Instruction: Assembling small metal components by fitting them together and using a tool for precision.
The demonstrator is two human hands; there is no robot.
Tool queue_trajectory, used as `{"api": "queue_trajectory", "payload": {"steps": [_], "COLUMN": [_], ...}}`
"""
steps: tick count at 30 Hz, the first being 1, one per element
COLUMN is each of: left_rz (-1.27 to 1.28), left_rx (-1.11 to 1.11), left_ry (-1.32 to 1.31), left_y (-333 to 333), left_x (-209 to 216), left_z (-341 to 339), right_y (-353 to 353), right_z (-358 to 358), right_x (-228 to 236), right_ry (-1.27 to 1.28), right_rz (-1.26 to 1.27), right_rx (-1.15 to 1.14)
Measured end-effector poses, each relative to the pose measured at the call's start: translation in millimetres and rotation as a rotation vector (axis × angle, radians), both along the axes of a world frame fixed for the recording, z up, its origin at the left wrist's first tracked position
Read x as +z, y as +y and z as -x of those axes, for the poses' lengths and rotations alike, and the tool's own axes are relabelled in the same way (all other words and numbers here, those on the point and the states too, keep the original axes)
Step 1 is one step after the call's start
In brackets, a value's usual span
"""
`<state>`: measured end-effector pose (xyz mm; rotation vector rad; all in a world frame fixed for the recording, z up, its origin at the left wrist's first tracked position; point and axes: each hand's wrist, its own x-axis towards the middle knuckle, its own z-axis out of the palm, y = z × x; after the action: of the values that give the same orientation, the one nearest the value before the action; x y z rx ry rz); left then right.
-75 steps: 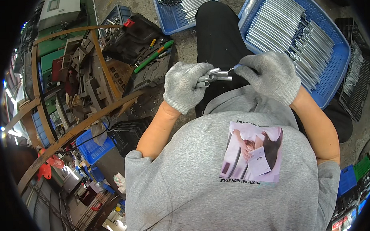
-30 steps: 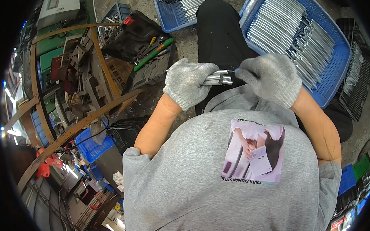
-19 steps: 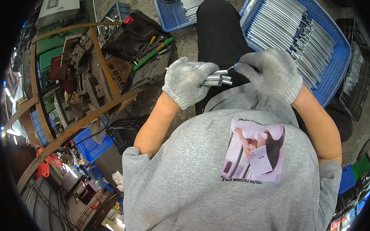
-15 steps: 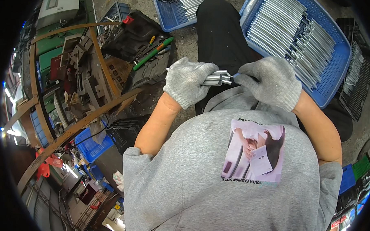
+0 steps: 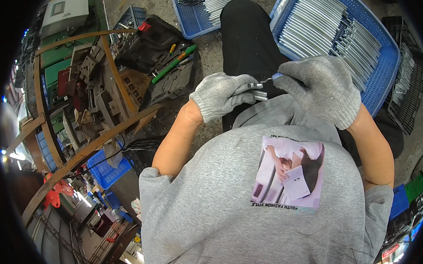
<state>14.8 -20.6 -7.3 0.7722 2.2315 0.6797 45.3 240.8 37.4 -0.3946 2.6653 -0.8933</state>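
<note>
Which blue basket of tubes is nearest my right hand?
The basket right of your knee, partly behind your right hand; the other basket, left of the knee, is farther.

I am in a metalworking workshop with a gritty grey floor. Ahead on my right, a blue plastic basket holds rows of shiny metal tubes. On my left lie an open black tool case bearing a long green tool and, beyond a brown frame, a clutter of metal blocks.
</note>
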Motion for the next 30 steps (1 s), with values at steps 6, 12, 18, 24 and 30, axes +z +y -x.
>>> {"api": "queue_trajectory", "payload": {"steps": [6,12,18,24,30], "left_rz": [-0.156,-0.179,-0.161,-0.102,0.023], "left_rx": [-0.046,-0.130,-0.124,-0.083,-0.152], "left_ry": [0.007,0.078,0.333,0.537,0.579], "left_y": [-5.0,-3.8,-4.4,0.0,4.6], "left_x": [-12.0,-11.6,-14.3,-6.5,0.8], "left_z": [-1.2,-2.0,-11.9,-17.5,-15.8], "right_y": [-0.8,-5.3,-6.5,-8.2,-3.3], "right_z": [-2.3,-0.1,-4.0,-0.7,1.5], "right_x": [-12.9,-16.9,-28.3,-13.8,-7.0], "right_ry": [0.037,0.089,0.123,0.041,0.011], "right_rz": [0.069,-0.004,-0.080,-0.184,-0.042], "right_rx": [0.060,0.095,0.090,0.124,0.164]}}
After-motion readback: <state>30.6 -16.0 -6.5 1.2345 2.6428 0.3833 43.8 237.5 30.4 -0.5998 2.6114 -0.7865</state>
